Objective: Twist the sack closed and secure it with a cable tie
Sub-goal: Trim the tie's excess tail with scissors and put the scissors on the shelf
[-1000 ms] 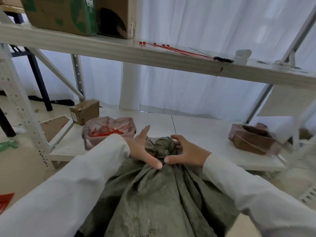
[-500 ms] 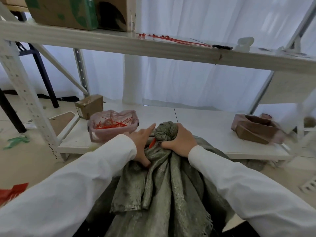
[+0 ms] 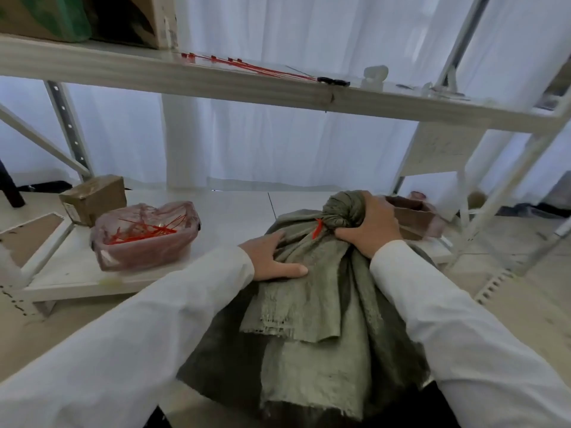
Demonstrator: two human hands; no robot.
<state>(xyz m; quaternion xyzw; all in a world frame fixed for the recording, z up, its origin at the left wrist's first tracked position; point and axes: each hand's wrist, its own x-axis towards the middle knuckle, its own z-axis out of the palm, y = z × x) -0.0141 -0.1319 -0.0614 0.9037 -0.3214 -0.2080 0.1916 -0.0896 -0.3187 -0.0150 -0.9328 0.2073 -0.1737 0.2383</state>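
The right hand grips the twisted neck of the sack at near centre, keeping the twist from unwinding around the red tie, while the left hand lies spread flat on its shoulder to steady it.

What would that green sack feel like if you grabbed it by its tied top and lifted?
The sack would probably be floppy: its woven cloth drapes in loose folds with a frayed edge. The twisted neck, bunched under the right hand beside a red cable tie, looks like a firm handle. Its weight cannot be judged, since the contents are hidden.
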